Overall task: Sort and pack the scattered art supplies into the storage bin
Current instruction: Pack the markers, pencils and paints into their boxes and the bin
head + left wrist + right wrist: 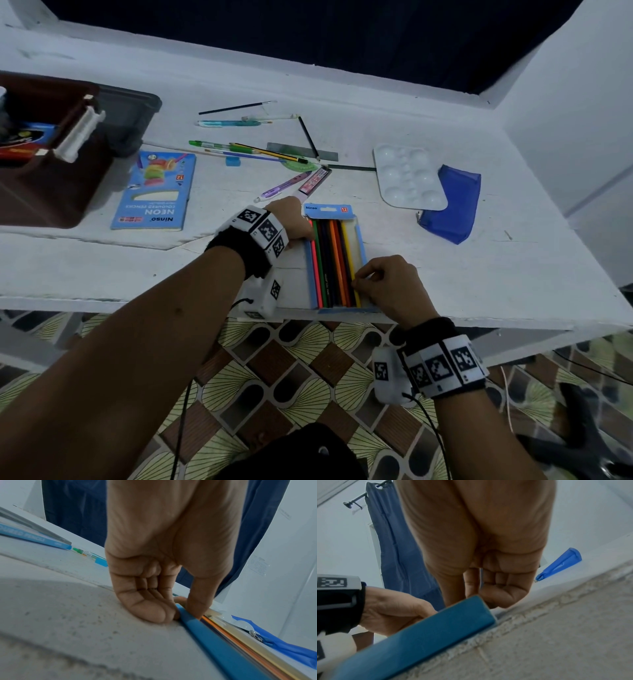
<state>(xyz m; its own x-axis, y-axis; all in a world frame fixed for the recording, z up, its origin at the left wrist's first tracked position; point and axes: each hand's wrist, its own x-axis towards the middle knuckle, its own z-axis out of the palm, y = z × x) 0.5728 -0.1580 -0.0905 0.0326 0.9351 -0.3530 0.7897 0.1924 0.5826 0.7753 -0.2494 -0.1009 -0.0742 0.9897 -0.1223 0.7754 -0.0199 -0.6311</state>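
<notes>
Pencil tray (337,262): open card box, light, flimsy, pencils loose, at 6 o'clock on worktop (445,274). Left hand (291,222) fingers pinch left wall; right hand (390,284) fingers pinch yellow pencil (349,257). Lift by both long walls, level; storage bin (51,154) at 9 o'clock.

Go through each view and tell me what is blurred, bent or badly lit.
Head view: wide-angle bending curves the table edges; light is dim and bluish, the coloured pencils still sharp. Left wrist view: the left hand is fairly sharp, the blue tray edge smears toward the bottom. Right wrist view: the right hand is soft, the tray's near corner blurred, everything tilted.
</notes>
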